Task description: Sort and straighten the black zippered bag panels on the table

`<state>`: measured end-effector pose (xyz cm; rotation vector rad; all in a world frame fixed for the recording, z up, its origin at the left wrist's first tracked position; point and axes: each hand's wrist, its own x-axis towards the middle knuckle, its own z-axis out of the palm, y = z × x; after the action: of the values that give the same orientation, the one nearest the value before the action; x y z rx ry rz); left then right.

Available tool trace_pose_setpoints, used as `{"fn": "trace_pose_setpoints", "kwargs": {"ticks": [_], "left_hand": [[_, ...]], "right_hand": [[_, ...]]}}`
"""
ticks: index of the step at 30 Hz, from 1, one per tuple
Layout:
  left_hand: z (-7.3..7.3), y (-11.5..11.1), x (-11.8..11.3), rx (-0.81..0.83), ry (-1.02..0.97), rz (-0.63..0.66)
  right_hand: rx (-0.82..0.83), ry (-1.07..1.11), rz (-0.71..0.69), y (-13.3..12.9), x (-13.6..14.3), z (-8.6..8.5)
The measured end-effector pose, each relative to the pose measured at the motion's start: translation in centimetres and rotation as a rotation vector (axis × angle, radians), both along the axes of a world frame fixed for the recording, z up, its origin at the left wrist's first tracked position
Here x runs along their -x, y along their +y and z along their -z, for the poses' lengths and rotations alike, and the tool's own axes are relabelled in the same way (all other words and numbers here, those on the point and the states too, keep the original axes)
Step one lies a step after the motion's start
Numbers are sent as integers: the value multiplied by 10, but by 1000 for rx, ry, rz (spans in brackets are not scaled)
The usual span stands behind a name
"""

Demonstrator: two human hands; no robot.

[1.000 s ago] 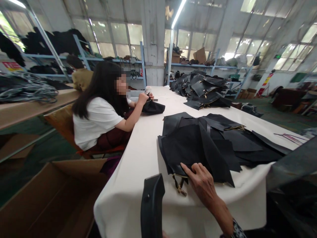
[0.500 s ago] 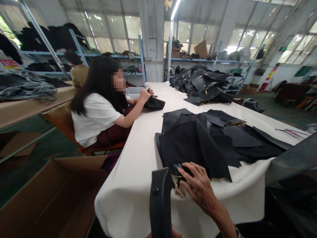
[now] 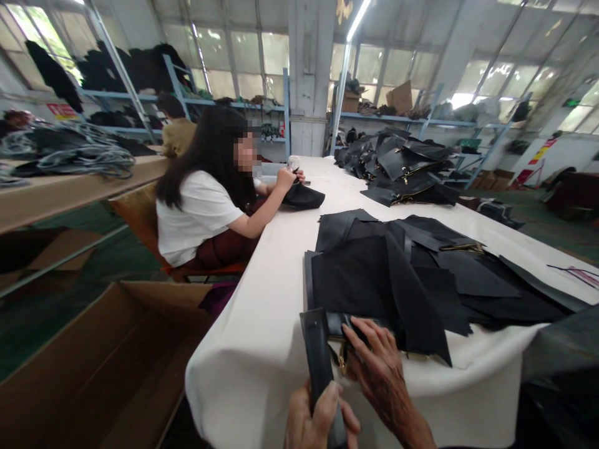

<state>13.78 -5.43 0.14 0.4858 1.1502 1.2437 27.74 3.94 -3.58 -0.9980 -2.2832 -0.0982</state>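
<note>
My left hand grips a narrow black leather strip that stands upright at the near edge of the white table. My right hand rests fingers-down on the near corner of a black leather piece with a gold zipper pull, right beside the strip. That piece lies on top of a spread pile of black leather panels.
A seated person in a white shirt works on a black piece at the table's left side. Farther back sits another heap of black bags. An open cardboard box stands on the floor at left. Shelves line the back.
My left hand has come into view at the bottom, holding the strip, which moved right toward the zipper piece. My right hand's fingers shifted on the piece's corner.
</note>
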Motion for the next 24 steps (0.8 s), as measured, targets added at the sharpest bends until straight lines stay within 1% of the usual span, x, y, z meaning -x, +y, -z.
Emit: {"fn": "trace_pose_setpoints", "kwargs": {"ticks": [4, 6, 9, 12, 14, 17, 21, 22, 24], "left_hand": [[-5, 20, 3, -54, 25, 75], [-8, 27, 4, -92, 38, 85], [-12, 24, 4, -101, 27, 53], [-13, 12, 2, -16, 30, 14], [-14, 7, 0, 35, 58, 9], [-15, 16, -2, -4, 83, 46], [-16, 35, -5, -105, 70, 24], [-16, 35, -4, -111, 66, 21], [-16, 28, -2, -69, 59, 37]], "right_hand": [[-12, 1, -9, 2, 1, 1], [-23, 0, -11, 2, 1, 2], [-24, -5, -7, 2, 1, 2], [-25, 2, -8, 2, 2, 1], [-29, 11, -8, 2, 2, 1], [-47, 20, 5, 3, 3, 2], [-61, 11, 15, 3, 3, 3], [-63, 12, 14, 3, 3, 3], [-67, 23, 11, 3, 3, 2]]}}
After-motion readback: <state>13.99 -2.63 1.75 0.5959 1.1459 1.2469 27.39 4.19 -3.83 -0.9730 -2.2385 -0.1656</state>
